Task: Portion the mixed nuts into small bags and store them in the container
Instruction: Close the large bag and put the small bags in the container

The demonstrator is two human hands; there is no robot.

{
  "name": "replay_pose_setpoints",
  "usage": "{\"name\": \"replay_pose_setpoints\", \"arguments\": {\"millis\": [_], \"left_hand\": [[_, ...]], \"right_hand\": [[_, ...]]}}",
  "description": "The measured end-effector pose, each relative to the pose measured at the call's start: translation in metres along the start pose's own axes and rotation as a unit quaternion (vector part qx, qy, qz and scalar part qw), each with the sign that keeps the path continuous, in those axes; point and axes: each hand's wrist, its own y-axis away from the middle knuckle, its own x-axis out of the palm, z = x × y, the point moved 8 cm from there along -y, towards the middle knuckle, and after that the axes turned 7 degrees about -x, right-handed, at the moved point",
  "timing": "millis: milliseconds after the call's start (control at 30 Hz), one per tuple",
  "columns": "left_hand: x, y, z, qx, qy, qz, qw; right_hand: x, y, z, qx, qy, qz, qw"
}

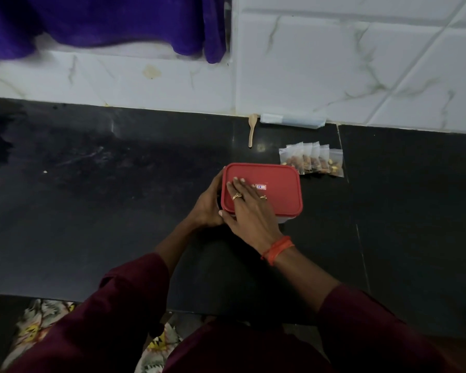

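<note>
Maroon sleeves [124,305] lead to both hands: right hand [249,208] flat on the red-lidded container [277,189], left hand [209,208] gripping its side; bare black bench [92,184] left, nut bags [311,161] beyond.

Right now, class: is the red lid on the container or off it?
On. The red lid lies flat across the container's top, right hand pressing it, left hand gripping the side. Fully sealed: cannot tell.

I take this for a home kitchen. I am looking down on a black stone counter [119,184] that meets a wall of white marble-veined tiles [334,63] behind it. A purple cloth [105,20] hangs over the ledge above the counter's far left. At the counter's far edge lies a small wooden spoon [252,129], and a patterned mat [38,327] shows below its near edge.
</note>
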Motion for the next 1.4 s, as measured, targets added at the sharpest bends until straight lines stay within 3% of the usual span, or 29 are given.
{"name": "replay_pose_setpoints", "arguments": {"millis": [100,333,467,633,867,967,1167,1400], "left_hand": [[-0.003,-0.002,0.0,0.002,-0.003,-0.011,1.0],[-0.002,-0.006,0.008,-0.004,0.004,-0.027,1.0],[0.0,-0.007,0.01,-0.003,0.001,-0.027,1.0],[0.0,-0.008,0.013,-0.009,0.002,-0.035,0.999],[0.0,-0.011,0.02,-0.02,-0.008,-0.035,0.999],[-0.002,-0.013,0.02,-0.01,-0.016,-0.029,0.999],[-0.002,-0.011,0.02,-0.016,-0.001,-0.035,0.999],[0.002,-0.012,0.017,-0.012,0.016,0.006,1.0]], "right_hand": [[0.004,-0.002,0.002,0.001,0.031,0.012,0.999],[0.019,-0.008,0.013,-0.057,0.252,0.039,0.965],[0.005,-0.012,0.014,-0.074,0.296,-0.001,0.952],[0.003,-0.013,0.016,-0.098,0.237,0.023,0.966],[-0.004,-0.007,0.016,-0.093,0.239,-0.107,0.961],[-0.005,-0.008,0.017,-0.075,0.221,-0.09,0.968],[-0.034,-0.023,0.003,-0.017,0.064,-0.117,0.991],[-0.023,-0.082,-0.03,0.037,0.019,0.014,0.999]]}}
